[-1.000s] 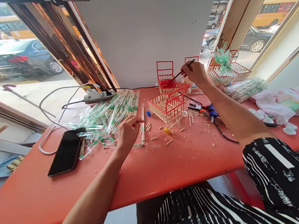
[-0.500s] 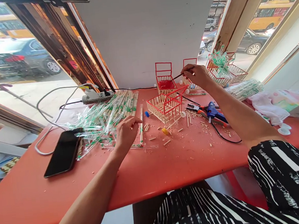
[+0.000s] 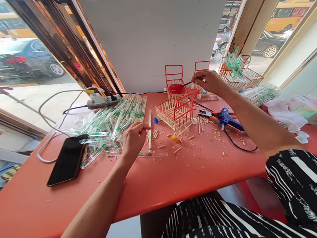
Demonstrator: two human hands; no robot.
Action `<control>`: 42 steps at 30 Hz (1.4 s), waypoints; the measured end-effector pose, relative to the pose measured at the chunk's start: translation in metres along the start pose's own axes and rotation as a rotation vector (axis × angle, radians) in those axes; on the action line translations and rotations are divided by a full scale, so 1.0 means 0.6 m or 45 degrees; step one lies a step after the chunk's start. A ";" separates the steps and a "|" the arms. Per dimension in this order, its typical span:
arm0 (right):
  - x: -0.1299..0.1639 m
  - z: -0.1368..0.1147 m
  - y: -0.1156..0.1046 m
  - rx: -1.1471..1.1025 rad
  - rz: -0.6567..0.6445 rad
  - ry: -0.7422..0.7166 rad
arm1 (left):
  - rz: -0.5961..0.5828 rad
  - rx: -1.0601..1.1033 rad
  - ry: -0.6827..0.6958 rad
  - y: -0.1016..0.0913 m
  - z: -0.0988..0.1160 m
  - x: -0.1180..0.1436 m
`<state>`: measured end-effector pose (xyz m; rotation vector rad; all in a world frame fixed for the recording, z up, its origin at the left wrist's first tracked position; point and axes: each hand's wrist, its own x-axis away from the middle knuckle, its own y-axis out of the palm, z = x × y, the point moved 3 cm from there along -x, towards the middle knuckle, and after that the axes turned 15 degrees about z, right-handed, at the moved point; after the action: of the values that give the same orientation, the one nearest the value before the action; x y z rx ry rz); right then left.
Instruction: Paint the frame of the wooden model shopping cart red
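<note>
Looking down from the head view, we pinch a thin brush (image 3: 193, 81) in our right hand (image 3: 209, 82), its tip at the red tray (image 3: 177, 89) far back on the surface (image 3: 180, 176). Our left hand (image 3: 134, 139) rests loosely curled on wrapped chopsticks (image 3: 111, 119). A stick basket (image 3: 176, 112) sits between the hands.
</note>
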<state>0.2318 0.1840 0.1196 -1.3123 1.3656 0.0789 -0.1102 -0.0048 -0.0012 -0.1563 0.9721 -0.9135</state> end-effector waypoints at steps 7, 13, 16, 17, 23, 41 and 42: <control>0.023 -0.011 -0.037 -0.326 0.333 0.270 | 0.003 0.001 -0.022 -0.002 -0.003 -0.004; 0.123 -0.058 -0.160 -0.460 0.825 0.338 | 0.022 -0.022 -0.023 -0.002 0.003 -0.003; 0.203 -0.101 -0.208 -0.426 0.962 0.354 | 0.023 -0.020 -0.013 -0.002 0.007 -0.001; 0.229 -0.116 -0.217 -0.432 0.990 0.375 | 0.023 -0.015 -0.011 -0.002 0.009 -0.001; 0.312 -0.186 -0.189 -0.472 0.744 0.372 | 0.022 -0.001 -0.035 0.000 0.009 0.001; 0.290 -0.226 -0.121 -0.390 0.311 0.029 | 0.020 -0.032 -0.063 -0.005 0.005 -0.006; 0.289 -0.227 -0.119 -0.392 0.313 0.022 | 0.022 -0.030 -0.067 -0.005 0.005 -0.006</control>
<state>0.2482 -0.0442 0.0820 -1.3910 1.5689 0.4625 -0.1105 -0.0051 0.0042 -0.1907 0.9347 -0.8783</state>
